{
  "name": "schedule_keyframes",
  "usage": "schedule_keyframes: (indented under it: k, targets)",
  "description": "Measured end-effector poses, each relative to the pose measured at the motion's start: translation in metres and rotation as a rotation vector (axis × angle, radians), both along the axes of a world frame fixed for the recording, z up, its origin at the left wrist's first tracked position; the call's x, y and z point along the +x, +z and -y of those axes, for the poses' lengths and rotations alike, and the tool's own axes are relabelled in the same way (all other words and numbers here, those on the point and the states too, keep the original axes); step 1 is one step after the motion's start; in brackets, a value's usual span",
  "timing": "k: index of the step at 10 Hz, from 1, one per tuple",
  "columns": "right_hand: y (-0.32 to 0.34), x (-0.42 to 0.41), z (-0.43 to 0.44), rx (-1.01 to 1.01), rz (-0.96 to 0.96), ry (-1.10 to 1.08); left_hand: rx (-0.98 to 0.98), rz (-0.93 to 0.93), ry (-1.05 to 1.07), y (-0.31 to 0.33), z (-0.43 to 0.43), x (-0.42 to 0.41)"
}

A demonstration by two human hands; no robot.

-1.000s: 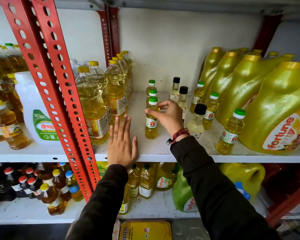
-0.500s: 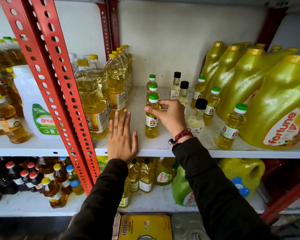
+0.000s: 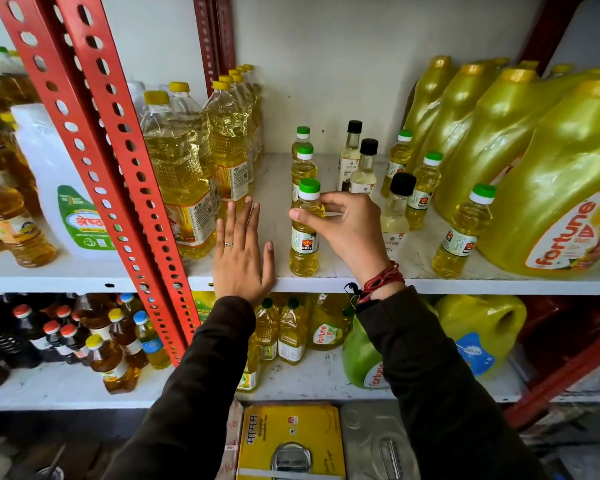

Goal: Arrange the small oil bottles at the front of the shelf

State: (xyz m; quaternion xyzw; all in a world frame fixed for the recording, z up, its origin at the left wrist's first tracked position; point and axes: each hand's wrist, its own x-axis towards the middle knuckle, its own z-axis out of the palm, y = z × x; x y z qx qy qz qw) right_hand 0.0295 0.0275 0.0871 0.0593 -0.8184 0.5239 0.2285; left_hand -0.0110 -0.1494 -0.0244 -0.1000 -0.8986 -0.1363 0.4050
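Note:
A small green-capped oil bottle (image 3: 304, 251) stands upright at the front edge of the white shelf (image 3: 333, 284). My right hand (image 3: 347, 226) grips its shoulder with thumb and fingers. Two more small green-capped bottles (image 3: 303, 164) line up behind it. Small black-capped clear bottles (image 3: 395, 206) and other green-capped ones (image 3: 463, 233) stand to the right of my hand. My left hand (image 3: 241, 258) lies flat and open on the shelf, just left of the held bottle, touching nothing else.
Tall yellow-capped oil bottles (image 3: 181, 174) crowd the left beside the red perforated upright (image 3: 118, 161). Big yellow Fortune jugs (image 3: 551, 188) fill the right side. The lower shelf (image 3: 309, 382) holds more bottles and jugs. A yellow tin (image 3: 288, 441) sits below.
The held bottle has come slightly nearer the shelf's front edge under my right hand. My left hand stays flat in the same spot.

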Motion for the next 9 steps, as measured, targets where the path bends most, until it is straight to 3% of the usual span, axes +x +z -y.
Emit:
schedule_keyframes:
  k: [4, 7, 9]
  targets:
    - [0.000, 0.006, 0.005, 0.007, 0.019, -0.056, -0.003, 0.023, -0.001, 0.001, 0.001, 0.001]
    - [0.003, 0.011, 0.003, 0.046, -0.012, -0.025, 0.100, 0.058, -0.112, 0.010, 0.002, 0.009]
    - [0.017, 0.020, -0.004, 0.057, -0.212, -0.048, 0.233, -0.081, -0.192, 0.036, -0.012, 0.024]
